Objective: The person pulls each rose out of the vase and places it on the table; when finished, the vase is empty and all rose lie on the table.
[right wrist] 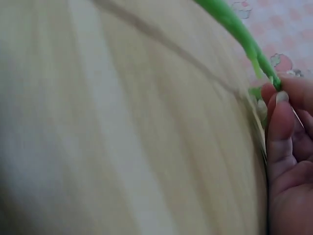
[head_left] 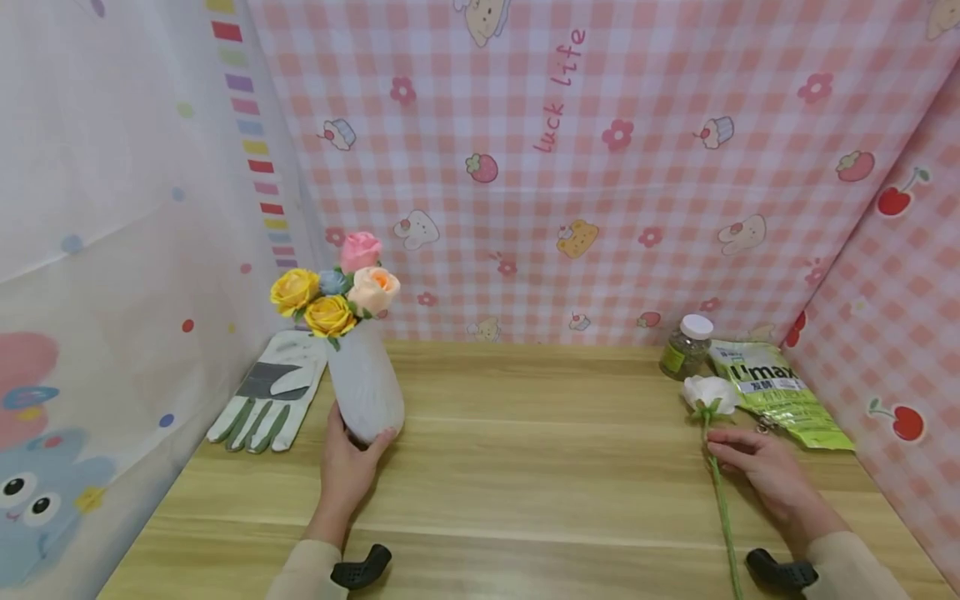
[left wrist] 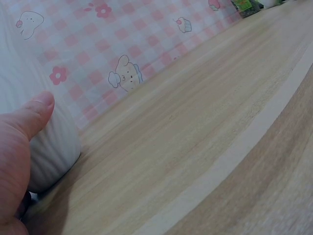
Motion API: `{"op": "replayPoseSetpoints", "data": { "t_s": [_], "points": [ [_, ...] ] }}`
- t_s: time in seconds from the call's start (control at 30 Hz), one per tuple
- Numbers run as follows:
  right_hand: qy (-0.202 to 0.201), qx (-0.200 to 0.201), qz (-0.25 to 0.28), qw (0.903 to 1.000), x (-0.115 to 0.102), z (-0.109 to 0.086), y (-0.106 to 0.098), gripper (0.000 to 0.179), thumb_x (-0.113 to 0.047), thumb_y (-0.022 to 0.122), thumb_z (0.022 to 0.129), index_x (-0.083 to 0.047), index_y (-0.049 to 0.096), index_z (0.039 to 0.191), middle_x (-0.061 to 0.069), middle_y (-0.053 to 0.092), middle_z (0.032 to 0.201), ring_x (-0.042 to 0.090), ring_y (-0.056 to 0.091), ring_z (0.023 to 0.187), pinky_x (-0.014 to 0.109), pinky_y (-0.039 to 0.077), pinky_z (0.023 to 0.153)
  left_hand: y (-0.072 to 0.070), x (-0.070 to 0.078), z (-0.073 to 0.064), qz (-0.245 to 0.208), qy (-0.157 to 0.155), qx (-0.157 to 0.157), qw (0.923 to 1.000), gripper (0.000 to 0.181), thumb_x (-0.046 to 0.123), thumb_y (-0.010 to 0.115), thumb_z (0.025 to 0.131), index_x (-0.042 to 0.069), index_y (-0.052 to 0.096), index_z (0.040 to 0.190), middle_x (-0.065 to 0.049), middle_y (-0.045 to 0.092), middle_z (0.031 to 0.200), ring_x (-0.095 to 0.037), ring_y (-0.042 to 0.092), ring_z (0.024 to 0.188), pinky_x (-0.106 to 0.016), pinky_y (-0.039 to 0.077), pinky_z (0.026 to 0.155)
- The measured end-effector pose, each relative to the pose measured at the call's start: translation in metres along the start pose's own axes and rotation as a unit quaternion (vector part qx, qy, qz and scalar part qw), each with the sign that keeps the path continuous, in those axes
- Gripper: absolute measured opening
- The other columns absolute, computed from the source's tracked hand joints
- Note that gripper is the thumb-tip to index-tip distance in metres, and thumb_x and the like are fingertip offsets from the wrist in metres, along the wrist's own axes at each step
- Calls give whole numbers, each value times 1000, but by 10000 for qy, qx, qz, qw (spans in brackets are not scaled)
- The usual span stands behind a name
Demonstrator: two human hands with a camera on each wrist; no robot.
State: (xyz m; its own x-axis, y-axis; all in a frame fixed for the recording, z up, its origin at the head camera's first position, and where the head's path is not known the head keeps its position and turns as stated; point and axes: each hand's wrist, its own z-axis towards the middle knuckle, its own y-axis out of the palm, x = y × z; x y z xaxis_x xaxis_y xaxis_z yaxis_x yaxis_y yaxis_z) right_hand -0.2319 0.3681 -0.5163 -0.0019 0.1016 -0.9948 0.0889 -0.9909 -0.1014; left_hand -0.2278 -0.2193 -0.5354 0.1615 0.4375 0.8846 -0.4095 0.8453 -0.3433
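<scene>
My left hand point(head_left: 351, 471) grips a white ribbed vase point(head_left: 366, 379) low on its body, thumb on the near side. The vase tilts to the left in the head view and holds yellow roses point(head_left: 330, 316), a pink rose point(head_left: 362, 252), a peach rose point(head_left: 373, 291) and a small blue flower point(head_left: 333, 282). In the left wrist view the vase's base point(left wrist: 51, 164) is close over the tabletop. On the right, my right hand point(head_left: 768, 477) pinches the green stem point(head_left: 720, 492) of a white rose point(head_left: 709, 394) between thumb and fingertips, just below the bloom.
Behind my left hand lies a white glove point(head_left: 273, 387) with grey and green parts. A white-lidded jar point(head_left: 686, 348) and a green pouch point(head_left: 780, 392) sit at the back right of the wooden table point(head_left: 540, 467). Patterned cloth point(head_left: 525, 192) hangs around the table.
</scene>
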Motion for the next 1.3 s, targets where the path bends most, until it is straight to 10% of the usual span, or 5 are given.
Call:
{"op": "replayPoseSetpoints", "data": {
  "t_s": [0.3, 1.3],
  "points": [
    [647, -160, -700, 9953, -7, 5, -7, 31, -14, 66, 92, 3, 66, 117, -16, 69, 99, -1, 60, 84, 21, 51, 67, 0, 2, 1, -35, 61, -15, 10000, 95, 27, 80, 80, 10, 20, 152, -17, 38, 145, -30, 38, 132, -47, 31, 105],
    [742, -195, -725, 9944, -4, 5, -8, 40, -17, 66, 92, 6, 60, 125, -13, 70, 102, 2, 61, 83, 21, 52, 67, -1, -3, 2, -44, -80, 33, 10000, 99, 33, 82, 77, 10, 22, 152, -16, 40, 143, -29, 42, 127, -47, 36, 101]
  ]
}}
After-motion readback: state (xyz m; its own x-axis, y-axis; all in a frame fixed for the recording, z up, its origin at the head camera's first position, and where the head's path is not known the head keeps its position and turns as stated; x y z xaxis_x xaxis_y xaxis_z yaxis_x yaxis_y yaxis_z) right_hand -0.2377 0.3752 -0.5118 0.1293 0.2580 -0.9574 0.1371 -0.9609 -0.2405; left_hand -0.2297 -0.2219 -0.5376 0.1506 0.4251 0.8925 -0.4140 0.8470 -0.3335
